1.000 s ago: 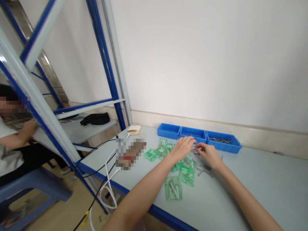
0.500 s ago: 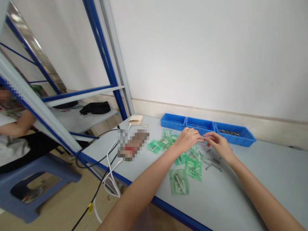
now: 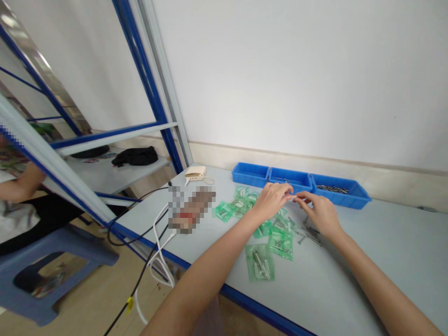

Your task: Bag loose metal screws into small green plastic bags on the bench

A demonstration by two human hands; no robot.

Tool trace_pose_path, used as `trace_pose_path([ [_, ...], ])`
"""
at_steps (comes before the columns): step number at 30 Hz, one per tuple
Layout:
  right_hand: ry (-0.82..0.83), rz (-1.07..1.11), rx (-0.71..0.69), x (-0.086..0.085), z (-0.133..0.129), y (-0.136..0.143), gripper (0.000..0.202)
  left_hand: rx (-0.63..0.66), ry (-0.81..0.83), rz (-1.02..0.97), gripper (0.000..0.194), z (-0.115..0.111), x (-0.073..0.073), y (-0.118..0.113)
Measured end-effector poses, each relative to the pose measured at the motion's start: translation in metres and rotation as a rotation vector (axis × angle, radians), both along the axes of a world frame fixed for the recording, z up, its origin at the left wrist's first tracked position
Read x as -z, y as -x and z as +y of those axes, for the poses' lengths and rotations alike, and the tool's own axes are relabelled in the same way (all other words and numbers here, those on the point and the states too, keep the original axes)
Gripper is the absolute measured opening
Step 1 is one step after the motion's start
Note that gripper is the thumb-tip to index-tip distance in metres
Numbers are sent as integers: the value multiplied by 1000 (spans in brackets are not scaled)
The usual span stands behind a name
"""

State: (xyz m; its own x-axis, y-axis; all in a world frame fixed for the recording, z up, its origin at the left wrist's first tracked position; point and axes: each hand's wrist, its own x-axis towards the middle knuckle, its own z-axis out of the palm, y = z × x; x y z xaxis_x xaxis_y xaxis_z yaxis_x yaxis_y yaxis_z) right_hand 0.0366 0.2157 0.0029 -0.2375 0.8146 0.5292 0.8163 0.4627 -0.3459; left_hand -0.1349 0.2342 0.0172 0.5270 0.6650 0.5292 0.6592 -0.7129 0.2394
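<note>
My left hand [image 3: 275, 198] and my right hand [image 3: 317, 210] meet at the fingertips in front of the blue trays. Both are closed in a pinch, and what lies between the fingers is too small to make out. Below and left of them, several green bags [image 3: 261, 263] with metal pieces inside lie on the table, partly behind my left forearm. Loose screws [image 3: 311, 234] are scattered beside and under my right hand. The right blue tray [image 3: 357, 200] holds many screws, the middle tray [image 3: 296, 177] a few, and nothing shows inside the left tray [image 3: 250, 179].
A pixelated object [image 3: 192, 210] lies on the table's left part, near a cream device [image 3: 196, 173] and white and black cables. Blue metal posts [image 3: 140, 60] stand at the left. Beyond them are a person's arm [image 3: 24, 184] and a blue stool [image 3: 70, 261].
The view has shifted slightly. My left fingers have lifted and curled a little, while both hands stay together at the fingertips.
</note>
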Motion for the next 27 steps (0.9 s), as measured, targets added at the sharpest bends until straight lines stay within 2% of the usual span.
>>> trace_pose_path([
  [13,223,227,-117,1,5,-4,34,30,-9,37,19,2,1,2],
  [21,25,152,-47,0,0,4,34,-40,5,1,24,1,1,0],
  [27,99,184,-71,0,1,3,33,-10,-16,16,21,-2,4,-1],
])
